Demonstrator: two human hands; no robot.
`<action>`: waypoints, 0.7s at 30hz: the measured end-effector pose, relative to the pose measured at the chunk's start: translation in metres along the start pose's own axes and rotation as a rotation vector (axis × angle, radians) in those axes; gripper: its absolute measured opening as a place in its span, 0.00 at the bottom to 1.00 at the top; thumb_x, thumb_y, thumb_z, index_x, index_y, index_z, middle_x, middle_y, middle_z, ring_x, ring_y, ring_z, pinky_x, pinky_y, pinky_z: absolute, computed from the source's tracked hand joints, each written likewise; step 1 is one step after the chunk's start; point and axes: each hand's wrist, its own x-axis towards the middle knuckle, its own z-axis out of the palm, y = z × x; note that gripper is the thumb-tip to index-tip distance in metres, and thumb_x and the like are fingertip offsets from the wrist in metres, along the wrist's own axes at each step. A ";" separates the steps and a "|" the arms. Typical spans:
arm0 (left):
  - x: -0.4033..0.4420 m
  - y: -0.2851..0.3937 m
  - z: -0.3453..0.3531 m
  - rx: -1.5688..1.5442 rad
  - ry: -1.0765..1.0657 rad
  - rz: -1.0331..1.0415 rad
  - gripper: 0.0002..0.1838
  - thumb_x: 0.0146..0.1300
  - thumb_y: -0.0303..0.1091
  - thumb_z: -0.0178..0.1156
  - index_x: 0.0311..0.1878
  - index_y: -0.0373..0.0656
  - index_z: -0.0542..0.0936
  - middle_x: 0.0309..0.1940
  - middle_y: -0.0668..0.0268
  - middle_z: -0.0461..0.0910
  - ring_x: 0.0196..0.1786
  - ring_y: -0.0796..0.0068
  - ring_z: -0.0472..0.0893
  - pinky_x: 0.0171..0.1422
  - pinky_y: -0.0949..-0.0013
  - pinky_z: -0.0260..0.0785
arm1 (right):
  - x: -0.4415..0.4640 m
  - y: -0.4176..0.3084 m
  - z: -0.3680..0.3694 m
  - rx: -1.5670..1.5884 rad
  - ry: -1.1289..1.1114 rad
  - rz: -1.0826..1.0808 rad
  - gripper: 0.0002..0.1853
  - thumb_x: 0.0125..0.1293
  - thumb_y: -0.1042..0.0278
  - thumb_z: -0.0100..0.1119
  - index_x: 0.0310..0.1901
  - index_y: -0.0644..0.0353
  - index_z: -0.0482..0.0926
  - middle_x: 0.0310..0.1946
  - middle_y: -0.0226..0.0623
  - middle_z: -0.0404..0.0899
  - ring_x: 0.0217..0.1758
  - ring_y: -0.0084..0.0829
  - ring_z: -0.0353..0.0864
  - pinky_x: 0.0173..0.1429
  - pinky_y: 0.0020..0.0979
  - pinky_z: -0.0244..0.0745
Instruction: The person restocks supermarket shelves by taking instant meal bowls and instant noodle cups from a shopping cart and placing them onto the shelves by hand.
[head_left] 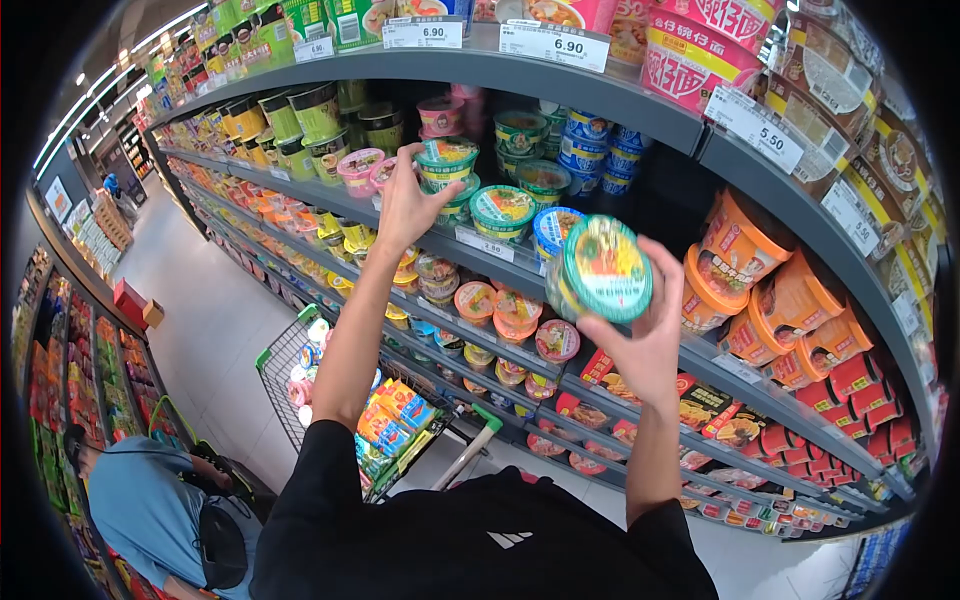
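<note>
My right hand (pixel 645 320) holds a green-rimmed noodle cup (pixel 607 268) in front of the shelf, its lid turned toward me. On the shelf, my left hand (pixel 412 200) has its thumb and fingers around another green-lidded cup (pixel 447 155), which sits on top of a similar cup. Just right of that stack stands a green-lidded cup (pixel 502 208), and beside it a blue-lidded cup (pixel 556 230) partly covered by the held one. Behind them are more green cups (pixel 521 131) and stacked blue cups (pixel 583 150).
A shopping cart (pixel 285 385) with colourful packages stands below my left arm. A person in blue (pixel 150 490) is at the lower left. Orange noodle buckets (pixel 740 245) line the shelf at right. The upper shelf edge (pixel 500 65) overhangs the cups.
</note>
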 end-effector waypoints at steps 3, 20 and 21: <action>-0.001 0.009 -0.005 0.030 -0.044 -0.047 0.45 0.59 0.44 0.85 0.71 0.35 0.69 0.56 0.41 0.85 0.60 0.43 0.86 0.65 0.50 0.78 | 0.039 0.005 0.009 -0.141 -0.027 -0.044 0.51 0.60 0.76 0.84 0.79 0.61 0.58 0.73 0.49 0.72 0.77 0.39 0.76 0.81 0.43 0.73; -0.002 0.002 -0.006 -0.043 -0.065 -0.041 0.45 0.61 0.40 0.83 0.72 0.34 0.66 0.62 0.35 0.83 0.65 0.38 0.85 0.69 0.48 0.76 | 0.157 0.092 0.058 -0.724 -0.250 0.083 0.59 0.54 0.51 0.89 0.79 0.71 0.61 0.66 0.59 0.81 0.65 0.45 0.87 0.71 0.38 0.80; -0.002 0.002 -0.007 -0.035 -0.068 -0.034 0.45 0.61 0.40 0.83 0.72 0.34 0.65 0.62 0.36 0.83 0.65 0.38 0.85 0.69 0.48 0.77 | 0.155 0.095 0.061 -0.749 -0.214 0.076 0.59 0.54 0.50 0.89 0.79 0.72 0.63 0.66 0.60 0.82 0.67 0.47 0.86 0.72 0.40 0.79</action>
